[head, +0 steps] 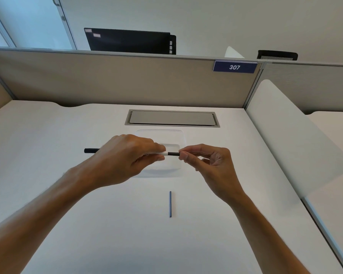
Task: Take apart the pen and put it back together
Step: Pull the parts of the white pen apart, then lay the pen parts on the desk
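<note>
I hold the pen (92,150) level above the white desk, its black end sticking out left of my left hand (127,155). That hand is closed around the barrel, whose white section shows at the fingertips. My right hand (204,159) pinches the black tip piece (173,154) at the pen's right end between thumb and forefinger. A thin blue refill (170,204) lies on the desk nearer to me, pointing away from me, apart from both hands.
A clear shallow tray (178,135) sits on the desk under my hands. Behind it is a grey cable hatch (171,118). A beige partition (127,80) with a "307" sign closes the back; a white divider panel (289,135) stands at the right.
</note>
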A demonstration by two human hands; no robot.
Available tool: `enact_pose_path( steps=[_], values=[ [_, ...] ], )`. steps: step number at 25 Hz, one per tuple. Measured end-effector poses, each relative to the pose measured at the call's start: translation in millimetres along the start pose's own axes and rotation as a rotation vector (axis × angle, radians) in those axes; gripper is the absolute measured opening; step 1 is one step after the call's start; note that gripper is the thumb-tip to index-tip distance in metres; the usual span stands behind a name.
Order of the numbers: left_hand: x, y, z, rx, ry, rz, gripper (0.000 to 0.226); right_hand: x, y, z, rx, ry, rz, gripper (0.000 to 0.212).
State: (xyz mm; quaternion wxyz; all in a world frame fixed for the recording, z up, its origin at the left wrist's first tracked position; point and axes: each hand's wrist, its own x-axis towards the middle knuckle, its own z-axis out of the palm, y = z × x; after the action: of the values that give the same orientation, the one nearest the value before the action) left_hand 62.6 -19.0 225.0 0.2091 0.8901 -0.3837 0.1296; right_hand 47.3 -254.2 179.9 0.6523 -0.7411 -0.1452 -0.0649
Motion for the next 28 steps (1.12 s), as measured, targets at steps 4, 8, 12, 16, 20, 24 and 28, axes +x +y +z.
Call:
enact_pose_path(
  steps=[4,8,12,16,20,24,28],
  values=[
    [-2,-3,0,-0.033,-0.016,-0.007,0.028,0,1,-7,-0.075,-0.017,0.008,0.009],
    [-5,-6,3,-0.033,-0.049,0.007,0.024,-3,4,-10,-0.17,-0.069,-0.005,0.009],
    [-10,-13,6,-0.006,-0.083,0.014,0.024,-7,10,-8,-0.231,-0.084,-0.035,0.008],
    [-21,-27,11,0.017,-0.079,-0.043,0.027,-13,30,-7,-0.159,0.048,0.087,0.01],
    [-36,-36,21,-0.017,-0.098,-0.11,0.029,-28,67,21,-0.158,0.192,0.258,0.009],
    [-45,-42,29,-0.033,-0.093,-0.138,0.025,-49,105,66,-0.27,0.253,0.32,0.009],
    [-51,-46,32,-0.069,-0.109,-0.128,0.03,-60,131,98,-0.442,0.259,0.342,0.003]
  ],
)
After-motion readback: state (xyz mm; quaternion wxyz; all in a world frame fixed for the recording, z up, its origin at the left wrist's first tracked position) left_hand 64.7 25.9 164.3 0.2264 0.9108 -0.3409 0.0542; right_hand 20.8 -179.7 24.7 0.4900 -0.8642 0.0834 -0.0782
